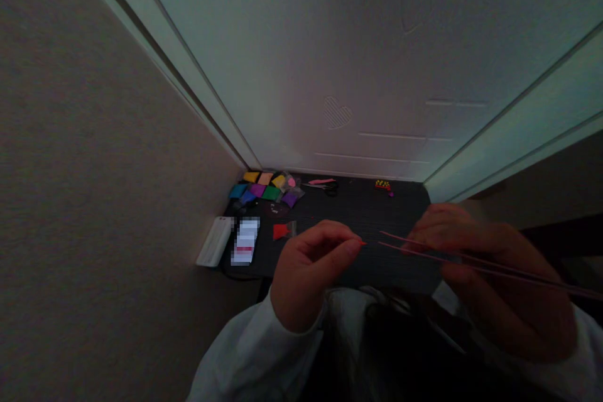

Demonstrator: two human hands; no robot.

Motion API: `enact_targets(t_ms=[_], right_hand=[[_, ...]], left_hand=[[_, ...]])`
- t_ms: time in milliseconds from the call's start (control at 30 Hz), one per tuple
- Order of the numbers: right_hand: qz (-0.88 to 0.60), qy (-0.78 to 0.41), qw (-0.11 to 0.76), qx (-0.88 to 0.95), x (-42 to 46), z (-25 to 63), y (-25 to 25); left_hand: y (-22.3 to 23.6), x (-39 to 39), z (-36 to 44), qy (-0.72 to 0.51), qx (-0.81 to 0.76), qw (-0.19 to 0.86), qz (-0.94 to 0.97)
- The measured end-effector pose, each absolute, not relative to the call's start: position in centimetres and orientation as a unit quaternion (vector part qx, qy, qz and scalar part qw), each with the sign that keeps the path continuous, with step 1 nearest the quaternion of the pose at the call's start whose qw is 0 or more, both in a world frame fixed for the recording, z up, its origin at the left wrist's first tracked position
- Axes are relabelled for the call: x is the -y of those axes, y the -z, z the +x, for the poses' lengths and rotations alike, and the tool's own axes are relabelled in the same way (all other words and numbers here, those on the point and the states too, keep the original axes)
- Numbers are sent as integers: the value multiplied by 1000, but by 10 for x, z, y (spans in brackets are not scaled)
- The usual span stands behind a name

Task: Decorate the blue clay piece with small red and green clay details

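Thumb and forefinger of my left hand are pinched together on a small red piece, which pokes out to the right of the fingertips. Long pink tweezers lie in my right hand, held between thumb and fingers. Their two tips are apart and point left at the red piece, with a gap between. Both hands are raised over the front of a dark table. A small clear bag with red material rests on the table just left of my left hand.
Several bags of coloured material fill the back left corner. Scissors and a pink tool lie behind. A small yellow-and-red object sits at the back right. A lit phone and a white box are at left.
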State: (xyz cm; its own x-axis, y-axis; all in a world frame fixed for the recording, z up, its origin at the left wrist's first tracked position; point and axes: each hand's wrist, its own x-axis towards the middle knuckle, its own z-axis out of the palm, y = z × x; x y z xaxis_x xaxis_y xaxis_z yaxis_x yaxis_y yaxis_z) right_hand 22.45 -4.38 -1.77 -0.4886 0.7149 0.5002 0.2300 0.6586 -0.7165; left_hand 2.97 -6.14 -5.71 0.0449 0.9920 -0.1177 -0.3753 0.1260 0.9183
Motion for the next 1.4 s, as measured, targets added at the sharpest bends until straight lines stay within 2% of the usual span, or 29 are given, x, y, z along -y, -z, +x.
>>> enact_targets(t_ms=[133,300,1400], right_hand=[[-283,-194,360,868,41,222,5],[-248,-113,348,897,40,212,3],[-254,-109,351,895,40,209,6]], left_hand=[[57,62,30,-550,-423,622,363],[60,62,29,-553,-426,616,364],[57,59,33,-536,-436,619,373]])
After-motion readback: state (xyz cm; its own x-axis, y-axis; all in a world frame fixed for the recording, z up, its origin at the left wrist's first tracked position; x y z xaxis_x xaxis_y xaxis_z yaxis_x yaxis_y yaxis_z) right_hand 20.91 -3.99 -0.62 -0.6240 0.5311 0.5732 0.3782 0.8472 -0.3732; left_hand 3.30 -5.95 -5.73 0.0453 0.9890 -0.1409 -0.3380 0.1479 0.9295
